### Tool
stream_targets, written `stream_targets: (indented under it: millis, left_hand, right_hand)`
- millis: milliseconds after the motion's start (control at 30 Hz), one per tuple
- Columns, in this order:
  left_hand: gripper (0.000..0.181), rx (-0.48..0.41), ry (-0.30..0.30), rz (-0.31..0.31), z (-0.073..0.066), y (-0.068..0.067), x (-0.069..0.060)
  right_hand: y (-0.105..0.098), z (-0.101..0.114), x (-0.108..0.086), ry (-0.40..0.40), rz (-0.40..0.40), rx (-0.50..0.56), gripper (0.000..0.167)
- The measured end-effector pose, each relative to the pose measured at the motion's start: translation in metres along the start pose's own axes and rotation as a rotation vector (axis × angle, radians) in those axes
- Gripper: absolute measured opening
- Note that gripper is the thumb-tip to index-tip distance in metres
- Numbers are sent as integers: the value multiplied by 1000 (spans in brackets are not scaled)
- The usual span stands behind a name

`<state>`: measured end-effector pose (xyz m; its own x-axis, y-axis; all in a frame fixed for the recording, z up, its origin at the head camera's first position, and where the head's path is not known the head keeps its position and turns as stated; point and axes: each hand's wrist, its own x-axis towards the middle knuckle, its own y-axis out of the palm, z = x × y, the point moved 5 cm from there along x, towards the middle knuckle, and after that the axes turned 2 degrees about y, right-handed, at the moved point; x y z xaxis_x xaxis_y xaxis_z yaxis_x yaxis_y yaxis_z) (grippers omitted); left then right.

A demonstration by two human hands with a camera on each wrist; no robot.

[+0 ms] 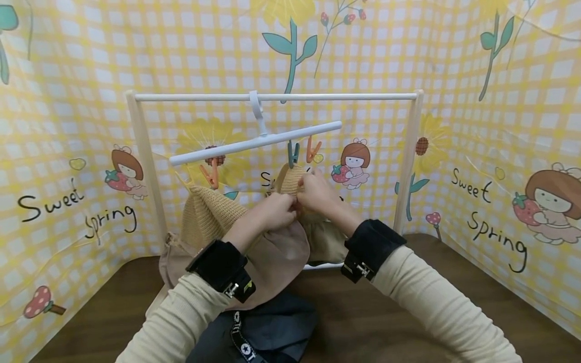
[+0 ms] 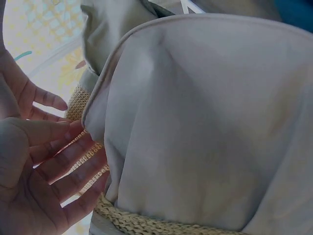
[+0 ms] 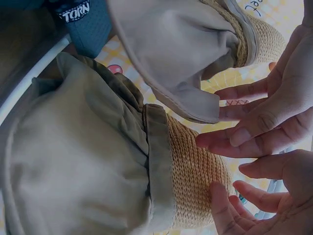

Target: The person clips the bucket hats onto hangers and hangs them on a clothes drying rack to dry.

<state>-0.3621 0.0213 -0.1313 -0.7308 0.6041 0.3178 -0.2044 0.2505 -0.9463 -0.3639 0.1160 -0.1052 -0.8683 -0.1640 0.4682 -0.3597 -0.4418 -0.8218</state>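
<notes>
A beige hat (image 1: 277,257) with a woven straw crown hangs from the low left end of a tilted white hanger (image 1: 245,146). To its right, an olive-khaki hat (image 3: 73,147), also with a straw crown, hangs under a dark green clothespin (image 1: 293,153). My left hand (image 2: 49,171) is at the beige brim's edge, some fingers partly behind it, the thumb tip against the index finger. The right hand (image 3: 269,196) touches the khaki hat's straw crown with its fingertips, fingers loosely spread. The hands nearly meet between the two hats.
The hanger hooks over the white bar (image 1: 190,97) of a rack with wooden posts (image 1: 147,156). Two orange clothespins, one left (image 1: 210,175) and one right (image 1: 312,149), hang from it. A dark cloth item (image 1: 281,327) with a lettered strap lies on the brown table (image 1: 363,322). Patterned fabric surrounds the table.
</notes>
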Motion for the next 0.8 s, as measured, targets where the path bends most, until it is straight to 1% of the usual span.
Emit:
stream_targets:
  millis: [100,167,300,400,633,800]
  left_hand:
    - [20,-12,6,13,-2,1,-1]
    - [19,-16,13,17,-3,2,-2]
    - [18,-6,45,4,-6,3,-3]
    - [19,-6,60,-4,-8,4,-3]
    - [20,-13,50,14,-10,8,-5]
    - [21,-27,58,7,-13,9,-9]
  right_hand:
    - [2,-2,-5,-1,-15,17,34]
    - [4,-4,-7,-13,-29,11,32]
    - [7,-6,-13,-50,-44,-6,30]
    - [10,-10,-16,-56,-23,12,29]
    - [15,-16,-21,-15,61,83,26]
    - [17,-21,-27,-39,93,146,24]
